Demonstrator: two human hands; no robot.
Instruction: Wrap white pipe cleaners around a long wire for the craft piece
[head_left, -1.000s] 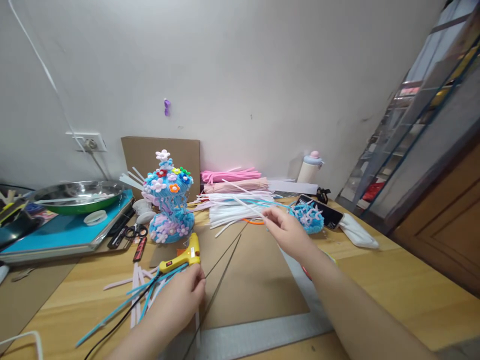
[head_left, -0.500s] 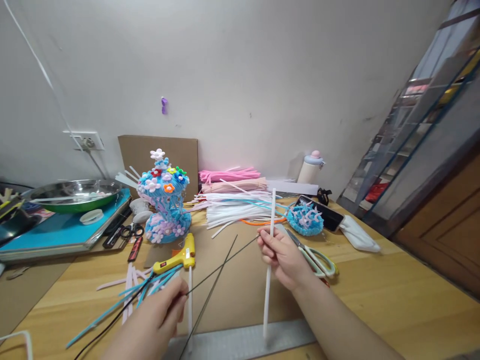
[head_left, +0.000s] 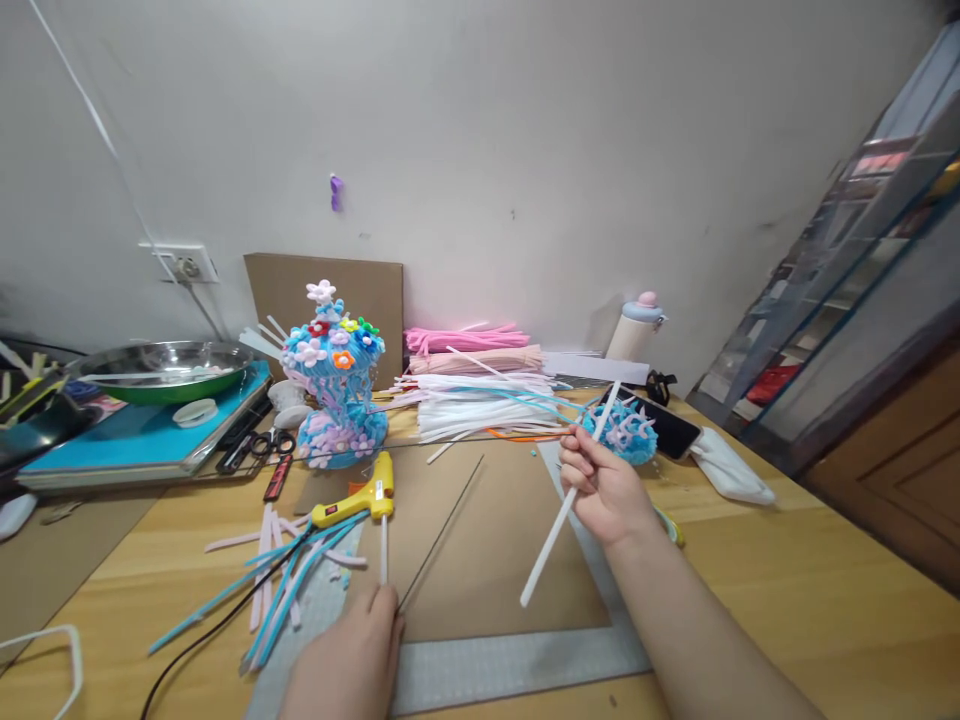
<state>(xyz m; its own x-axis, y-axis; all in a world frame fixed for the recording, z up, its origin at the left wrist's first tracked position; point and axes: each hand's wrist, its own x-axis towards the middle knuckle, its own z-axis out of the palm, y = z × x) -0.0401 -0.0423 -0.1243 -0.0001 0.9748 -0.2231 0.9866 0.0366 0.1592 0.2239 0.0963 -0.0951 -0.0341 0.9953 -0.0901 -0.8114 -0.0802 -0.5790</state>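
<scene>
My right hand (head_left: 604,485), fingers closed, pinches a long straight white stick (head_left: 551,545) that slants down to the left. A thin dark wire (head_left: 465,441) also runs leftward from those fingertips, nearly level. Low in the middle, my left hand (head_left: 349,650) has bent fingers at the near end of a second thin dark wire (head_left: 442,530), which slants over the brown cardboard (head_left: 517,560). Its fingertips are partly hidden behind the back of the hand. Just beyond this hand lies a yellow glue gun (head_left: 360,500) with a glue stick in its rear.
A blue flowered fuzzy-stem ornament (head_left: 337,380) stands back left, near bundled pink and white fuzzy stems (head_left: 480,410). At right are a small blue fuzzy piece (head_left: 630,435), a phone (head_left: 664,425) and a bottle (head_left: 634,330). Loose stems (head_left: 277,580) and a black cord lie left.
My left hand has let go of the wire now held only by the right, and moved to the other wire. My right hand has risen slightly rightward; its white stick has tilted.
</scene>
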